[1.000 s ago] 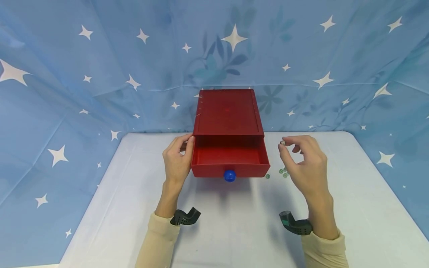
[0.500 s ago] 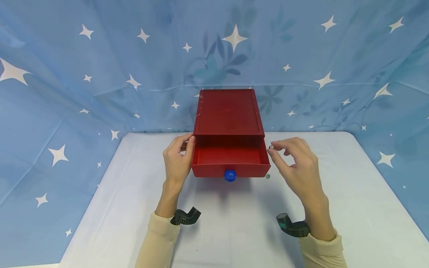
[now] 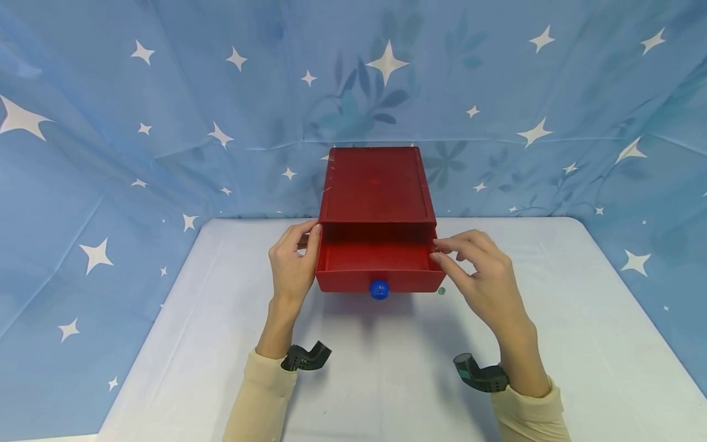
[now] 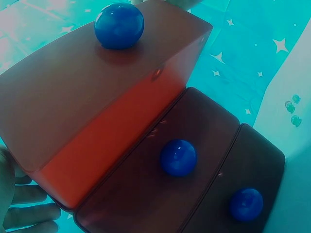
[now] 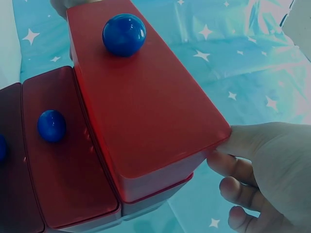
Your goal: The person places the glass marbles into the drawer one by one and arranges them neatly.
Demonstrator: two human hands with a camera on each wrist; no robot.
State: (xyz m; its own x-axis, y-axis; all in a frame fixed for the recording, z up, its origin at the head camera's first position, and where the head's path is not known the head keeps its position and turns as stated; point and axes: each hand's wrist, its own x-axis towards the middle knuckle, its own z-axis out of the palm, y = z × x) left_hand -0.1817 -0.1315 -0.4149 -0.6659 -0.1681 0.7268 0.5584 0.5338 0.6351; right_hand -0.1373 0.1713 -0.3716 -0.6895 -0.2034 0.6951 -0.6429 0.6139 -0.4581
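A red drawer cabinet (image 3: 375,190) stands in the middle of the table, its top drawer (image 3: 348,281) pulled out. A blue ball knob (image 3: 378,290) sits on the drawer front. My left hand (image 3: 293,264) rests against the cabinet's left side, thumb near the front corner, fingers extended along the side. My right hand (image 3: 483,276) is at the drawer's right wall, fingertips just over the rim, pinching a small glass marble (image 3: 434,249) that is mostly hidden by the fingers. In the right wrist view the drawer corner hides the fingertips.
Two lower drawers with blue knobs (image 4: 179,157) are closed under the open one. One green marble (image 3: 441,291) shows beside the cabinet; several marbles (image 4: 296,120) lie on the white table (image 3: 375,380). A blue starred cloth (image 3: 221,92) hangs behind.
My right hand has moved left with the marble, from over the table to the drawer's right wall, its fingertips now over the rim. The left hand and cabinet have stayed put.
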